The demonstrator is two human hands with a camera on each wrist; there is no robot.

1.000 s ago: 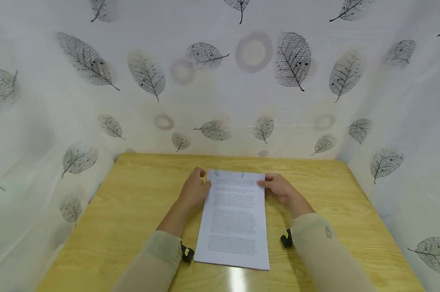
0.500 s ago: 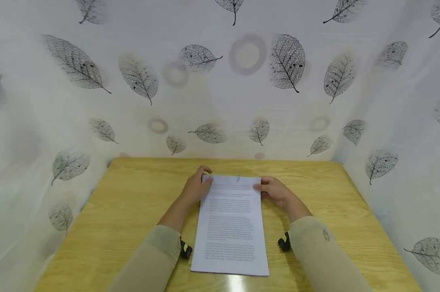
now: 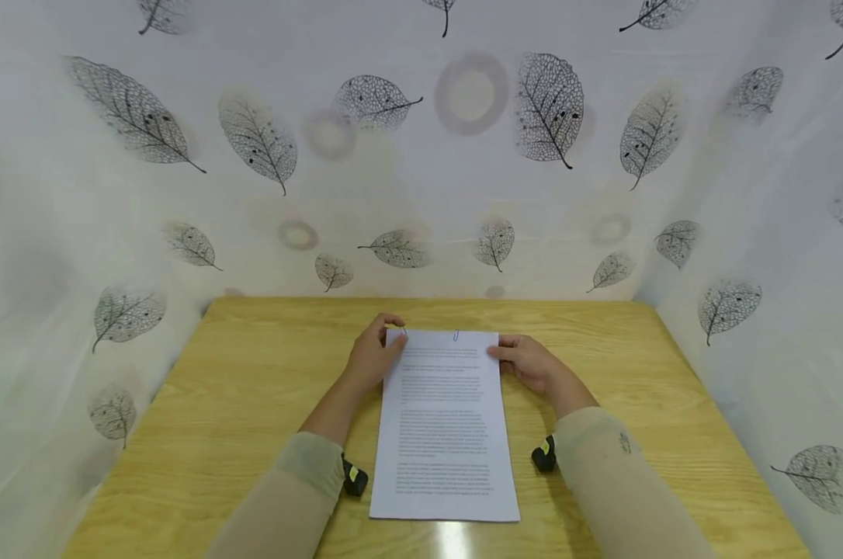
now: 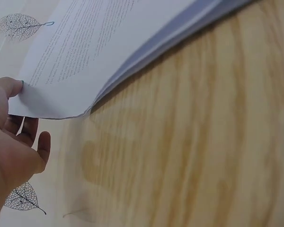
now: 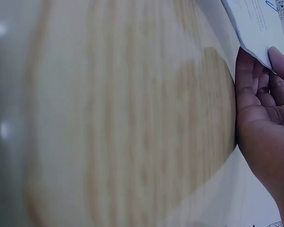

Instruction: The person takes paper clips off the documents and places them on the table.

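Fingers (image 5: 246, 87) beneath the paper stack (image 3: 444, 431)

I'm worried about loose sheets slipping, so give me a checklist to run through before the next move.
1. Left hand gripping the paper stack at its far left corner: ok.
2. Right hand pinching the right edge near the far end: ok.
3. Right paper clip on the far edge: ok.
4. Left paper clip well clear of the left thumb: not ok, right at its tip.
5. Left edge flush: not ok, layers gape.
6. Clips catching every sheet: cannot tell.
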